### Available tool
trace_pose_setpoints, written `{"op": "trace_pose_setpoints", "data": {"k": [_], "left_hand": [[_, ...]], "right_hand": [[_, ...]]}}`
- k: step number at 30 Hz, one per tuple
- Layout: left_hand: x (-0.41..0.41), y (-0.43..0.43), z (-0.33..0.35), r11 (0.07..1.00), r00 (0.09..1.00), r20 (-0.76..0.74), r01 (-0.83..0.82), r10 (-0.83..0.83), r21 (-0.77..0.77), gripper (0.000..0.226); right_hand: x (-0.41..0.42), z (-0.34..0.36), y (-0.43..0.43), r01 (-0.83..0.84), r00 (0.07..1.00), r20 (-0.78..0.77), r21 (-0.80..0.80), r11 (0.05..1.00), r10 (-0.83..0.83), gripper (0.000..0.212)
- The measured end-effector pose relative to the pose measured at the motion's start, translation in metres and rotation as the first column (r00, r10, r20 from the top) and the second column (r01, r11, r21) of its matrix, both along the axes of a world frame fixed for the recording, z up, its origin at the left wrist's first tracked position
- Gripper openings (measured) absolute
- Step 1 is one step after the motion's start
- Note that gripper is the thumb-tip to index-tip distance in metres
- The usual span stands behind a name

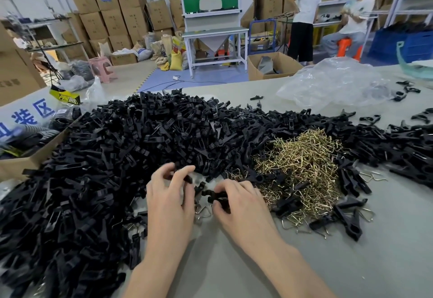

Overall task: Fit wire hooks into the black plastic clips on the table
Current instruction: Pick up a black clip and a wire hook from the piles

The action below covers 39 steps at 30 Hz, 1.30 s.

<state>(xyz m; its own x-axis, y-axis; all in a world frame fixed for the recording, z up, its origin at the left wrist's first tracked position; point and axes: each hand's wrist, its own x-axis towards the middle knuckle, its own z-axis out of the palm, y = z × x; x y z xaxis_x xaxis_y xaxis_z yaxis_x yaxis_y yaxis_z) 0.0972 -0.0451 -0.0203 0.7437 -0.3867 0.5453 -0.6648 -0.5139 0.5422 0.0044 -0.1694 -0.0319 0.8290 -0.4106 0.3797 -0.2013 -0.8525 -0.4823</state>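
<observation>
Early stage, judged. Right hand point(241, 204) grip clamped on black clip point(218, 198) at desk point(328, 265) centre; left hand point(168, 194) grip pinches black piece point(187, 178). Clip heap point(140, 145) at 10 o'clock and wire hooks point(304, 164) at 2 o'clock remain mostly unfitted.

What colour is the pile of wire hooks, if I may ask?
The wire hooks are brassy gold; head view.

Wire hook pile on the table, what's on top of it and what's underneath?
A few black plastic clips lie across the near and left parts of the wire hook pile. Whatever is underneath is covered by the tangled hooks; only the grey table shows around its near edge.
</observation>
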Motion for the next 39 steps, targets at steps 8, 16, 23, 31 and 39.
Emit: {"op": "trace_pose_setpoints", "data": {"k": [8,16,23,31,39], "left_hand": [[-0.009,-0.004,0.003,0.964,0.974,-0.126,0.158,-0.188,-0.215,0.042],[-0.022,-0.016,-0.001,0.902,0.894,-0.299,0.213,-0.335,-0.375,0.019],[-0.032,-0.024,0.006,0.846,0.825,-0.377,0.207,-0.421,-0.491,0.038],[-0.029,-0.025,0.007,0.857,0.735,-0.528,0.14,-0.426,-0.497,0.033],[-0.027,-0.025,0.008,0.822,0.68,-0.581,0.056,-0.447,-0.566,0.014]], "right_hand": [[0.001,0.002,-0.006,-0.011,0.986,0.166,0.196,0.981,-0.022,0.01],[-0.008,0.023,-0.011,-0.174,0.96,0.268,0.788,0.591,-0.075,0.03],[-0.006,0.018,-0.024,-0.26,0.953,0.293,0.918,0.301,-0.071,0.036],[-0.007,0.017,-0.024,-0.317,0.944,0.327,0.887,0.335,0.027,0.035],[-0.013,0.021,-0.021,-0.288,0.954,0.29,0.839,0.461,0.068,0.05]]}}
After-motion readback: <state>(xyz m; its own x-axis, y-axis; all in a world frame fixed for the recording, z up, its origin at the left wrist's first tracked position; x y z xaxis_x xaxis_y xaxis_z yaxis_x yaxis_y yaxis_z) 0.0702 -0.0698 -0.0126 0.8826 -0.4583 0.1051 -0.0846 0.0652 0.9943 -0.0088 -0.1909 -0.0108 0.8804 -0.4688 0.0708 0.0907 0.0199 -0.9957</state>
